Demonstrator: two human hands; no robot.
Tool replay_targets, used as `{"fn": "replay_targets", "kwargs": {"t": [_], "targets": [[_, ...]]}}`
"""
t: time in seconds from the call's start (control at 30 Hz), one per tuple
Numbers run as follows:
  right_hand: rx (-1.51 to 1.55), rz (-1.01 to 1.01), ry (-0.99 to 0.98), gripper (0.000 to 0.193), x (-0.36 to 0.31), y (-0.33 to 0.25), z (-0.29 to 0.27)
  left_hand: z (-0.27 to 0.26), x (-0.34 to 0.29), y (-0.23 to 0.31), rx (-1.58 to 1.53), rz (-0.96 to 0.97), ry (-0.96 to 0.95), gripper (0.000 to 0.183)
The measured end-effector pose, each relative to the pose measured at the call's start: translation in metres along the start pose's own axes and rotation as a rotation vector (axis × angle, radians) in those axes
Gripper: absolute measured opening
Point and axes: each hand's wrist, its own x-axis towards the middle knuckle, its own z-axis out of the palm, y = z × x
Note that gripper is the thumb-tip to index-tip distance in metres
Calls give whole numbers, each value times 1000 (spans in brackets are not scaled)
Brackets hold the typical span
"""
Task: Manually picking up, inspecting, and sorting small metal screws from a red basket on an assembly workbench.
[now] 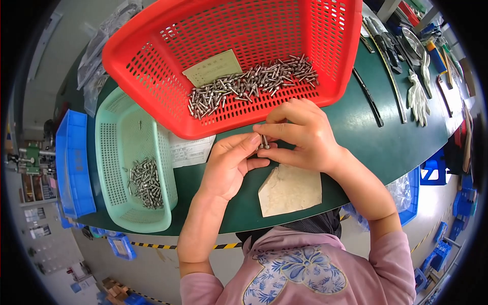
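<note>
Farthest out to the left of my left hand (226, 165) stood a blue bin (80, 188). Between it and that hand sat the pale green basket (142, 223), with a heap of loose metal pins (146, 185) inside. A printed sheet (190, 152) lay just left of my left hand, partly under the red basket (145, 96). The left hand was curled, its thumb tip close against the held pins (264, 143); whether it gripped them or only steadied them, I cannot tell. The red basket rose beyond both hands, bearing a yellowish card (213, 67) and a wide spread of more pins (249, 84). The held pins stood between my two hands, pinched by the thumb and fingers of my right hand (307, 134). Below the right hand, nearer my body, a cream-coloured piece of board or paper (291, 190) lay on the green bench (351, 132). To the right of that hand came a slim black rod (368, 96), a long narrow strip (390, 68), then a white glove (418, 101).
</note>
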Motion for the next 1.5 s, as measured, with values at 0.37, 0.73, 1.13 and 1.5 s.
{"fn": "replay_targets", "kwargs": {"t": [0.37,0.73,1.13,1.5], "targets": [[-59,3,13,41,0,-3,4,12,-1,-8,36,53,42,28],[97,-28,82,40,-2,1,-2,21,-6,8,-115,0,-9,41],[159,-66,186,31,1,-6,-5,8,-7,3,-20,63,41,27],[163,-92,159,37,0,-5,-5,9,-9,2,27,55,-22,25]]}}
